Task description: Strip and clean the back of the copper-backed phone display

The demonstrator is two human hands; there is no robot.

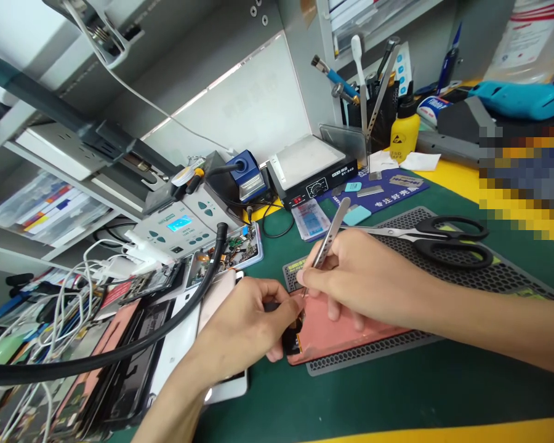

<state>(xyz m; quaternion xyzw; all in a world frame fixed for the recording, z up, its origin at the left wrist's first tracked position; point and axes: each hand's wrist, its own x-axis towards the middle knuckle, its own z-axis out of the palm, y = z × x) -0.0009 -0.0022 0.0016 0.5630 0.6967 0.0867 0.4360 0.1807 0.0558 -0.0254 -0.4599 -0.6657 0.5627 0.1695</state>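
My right hand [364, 271] is closed around metal tweezers [331, 234], whose tips point down at the left end of a phone screen [346, 326] with a pink back. This thin panel lies flat on a grey perforated mat [373, 359]. At that same end my left hand [249, 323] is closed, thumb and forefinger pinched close to the tweezer tips. A black flex part [292, 342] of the screen shows beside its fingers. What exactly the left fingertips pinch is partly hidden. Black-handled scissors [452, 237] lie just beyond my right wrist.
A black hose [166, 335] arches across the left side, over stacked phone parts [120, 357] and white cables. Behind stand a grey control station [180, 224], a heating plate [314, 166], a tool holder [373, 107] and a yellow bottle [404, 132].
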